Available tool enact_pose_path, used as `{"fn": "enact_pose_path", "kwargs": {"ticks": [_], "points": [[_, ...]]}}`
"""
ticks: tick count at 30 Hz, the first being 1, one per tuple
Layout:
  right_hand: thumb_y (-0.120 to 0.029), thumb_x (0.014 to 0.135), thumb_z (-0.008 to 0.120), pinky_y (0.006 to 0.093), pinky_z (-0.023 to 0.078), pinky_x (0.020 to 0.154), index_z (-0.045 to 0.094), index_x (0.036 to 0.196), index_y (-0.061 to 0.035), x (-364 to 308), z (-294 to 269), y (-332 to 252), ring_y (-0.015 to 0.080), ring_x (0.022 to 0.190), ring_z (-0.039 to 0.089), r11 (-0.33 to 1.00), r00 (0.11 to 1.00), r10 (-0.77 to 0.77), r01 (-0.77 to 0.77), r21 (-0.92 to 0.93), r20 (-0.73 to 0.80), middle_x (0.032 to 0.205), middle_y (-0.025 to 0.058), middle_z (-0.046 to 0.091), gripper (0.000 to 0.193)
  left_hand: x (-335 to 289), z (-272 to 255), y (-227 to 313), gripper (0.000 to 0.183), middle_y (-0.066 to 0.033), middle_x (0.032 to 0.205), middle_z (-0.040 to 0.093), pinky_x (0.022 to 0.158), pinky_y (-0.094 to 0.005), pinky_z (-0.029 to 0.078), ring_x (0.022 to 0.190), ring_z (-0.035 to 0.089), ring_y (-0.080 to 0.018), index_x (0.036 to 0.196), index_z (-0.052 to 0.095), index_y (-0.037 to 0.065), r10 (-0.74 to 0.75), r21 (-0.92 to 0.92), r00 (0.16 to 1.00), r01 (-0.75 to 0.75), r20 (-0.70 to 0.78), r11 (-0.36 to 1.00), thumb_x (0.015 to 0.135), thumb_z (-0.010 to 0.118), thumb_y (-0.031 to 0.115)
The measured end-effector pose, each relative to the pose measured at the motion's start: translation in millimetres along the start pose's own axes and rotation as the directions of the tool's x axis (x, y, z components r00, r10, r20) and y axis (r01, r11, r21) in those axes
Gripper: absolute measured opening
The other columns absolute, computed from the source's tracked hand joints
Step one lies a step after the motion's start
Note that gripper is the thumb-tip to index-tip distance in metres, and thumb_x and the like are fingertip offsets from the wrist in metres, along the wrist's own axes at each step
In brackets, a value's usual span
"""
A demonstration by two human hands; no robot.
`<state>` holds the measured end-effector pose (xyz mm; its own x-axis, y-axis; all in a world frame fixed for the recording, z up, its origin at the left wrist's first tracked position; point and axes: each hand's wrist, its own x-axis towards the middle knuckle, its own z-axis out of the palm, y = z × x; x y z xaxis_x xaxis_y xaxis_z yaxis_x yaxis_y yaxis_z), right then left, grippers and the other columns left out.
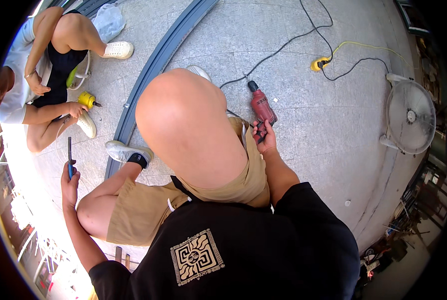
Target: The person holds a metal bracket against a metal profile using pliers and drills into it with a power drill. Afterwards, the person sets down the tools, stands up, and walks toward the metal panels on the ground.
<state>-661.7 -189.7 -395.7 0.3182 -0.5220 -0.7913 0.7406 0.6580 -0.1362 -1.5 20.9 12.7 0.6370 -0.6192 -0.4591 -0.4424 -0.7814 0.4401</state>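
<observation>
At the right of my raised knee, my right hand (pixel 264 134) is wrapped around the grip of a red corded power drill (pixel 262 106). The drill's black chuck points away from me, low over the tiled floor. Out to the left, my left hand (pixel 70 186) is closed on the blue handle of a slim tool (pixel 70 155) with a dark, narrow upper part; its exact kind is not clear. A long grey metal profile (pixel 156 62) lies on the floor between the two, curving past my left shoe (pixel 128 151).
At the far left a seated person (pixel 28 75) has a hand on a yellow power tool (pixel 87 99). A clear plastic bag (pixel 108 22) lies beyond. Black cables run to a yellow socket block (pixel 319 64). A round fan (pixel 411 116) stands at the right.
</observation>
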Motion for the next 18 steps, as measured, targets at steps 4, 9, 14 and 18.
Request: {"fn": "enact_pose_path", "kwargs": {"ticks": [4, 9, 14, 18], "points": [[-0.05, 0.106, 0.07, 0.0335, 0.058, 0.074, 0.067, 0.111, -0.0051, -4.7, -8.3, -9.5, 0.0185, 0.078, 0.066, 0.944, 0.992, 0.071, -0.101, -0.314, -0.107, 0.089, 0.0065, 0.07, 0.046, -2.2, 3.1, 20.1, 0.039, 0.0027, 0.091, 0.054, 0.068, -0.0277, 0.044, 0.076, 0.049, -0.0101, 0.138, 0.063, 0.006, -0.01, 0.025, 0.999, 0.009, 0.044, 1.0, 0.099, 0.063, 0.01], [-0.068, 0.095, 0.076, 0.0319, 0.055, 0.055, 0.071, 0.087, 0.001, -10.3, -42.4, -70.5, 0.0189, 0.062, 0.067, 0.019, 0.981, -0.182, -0.062, -0.998, -0.064, 0.074, 0.0087, 0.068, 0.069, 9.0, 13.0, 33.3, 0.041, -0.0004, 0.091, 0.059, 0.067, -0.0304, 0.047, 0.074, 0.053, -0.0122, 0.137, 0.064, 0.006, -0.095, -0.019, 0.981, 0.1, 0.171, 0.995, 0.098, 0.065, 0.017], [-0.05, 0.104, 0.064, 0.0593, 0.056, 0.088, 0.079, 0.094, -0.0023, -1.8, 7.0, -102.3, 0.0494, 0.095, 0.073, -0.449, 0.725, -0.681, -0.303, -0.841, 0.103, 0.095, 0.0247, 0.078, 0.051, -6.7, 4.1, 30.1, 0.043, -0.0019, 0.096, 0.066, 0.066, -0.0293, 0.049, 0.074, 0.056, -0.0111, 0.141, 0.062, 0.004, -0.165, -0.012, 0.958, 0.172, 0.234, 0.985, 0.1, 0.062, 0.017], [-0.037, 0.104, 0.065, 0.056, 0.052, 0.106, 0.076, 0.116, -0.0007, 17.7, 41.7, -112.2, 0.0467, 0.13, 0.064, -0.622, 0.699, -0.596, -0.091, -0.777, 0.395, 0.142, 0.032, 0.065, 0.04, -3.3, 4.7, 19.6, 0.054, -0.0042, 0.098, 0.07, 0.071, -0.0321, 0.054, 0.077, 0.062, -0.0137, 0.151, 0.061, 0.004, -0.175, 0.033, 0.956, 0.172, 0.234, 0.985, 0.099, 0.066, 0.02]]}}
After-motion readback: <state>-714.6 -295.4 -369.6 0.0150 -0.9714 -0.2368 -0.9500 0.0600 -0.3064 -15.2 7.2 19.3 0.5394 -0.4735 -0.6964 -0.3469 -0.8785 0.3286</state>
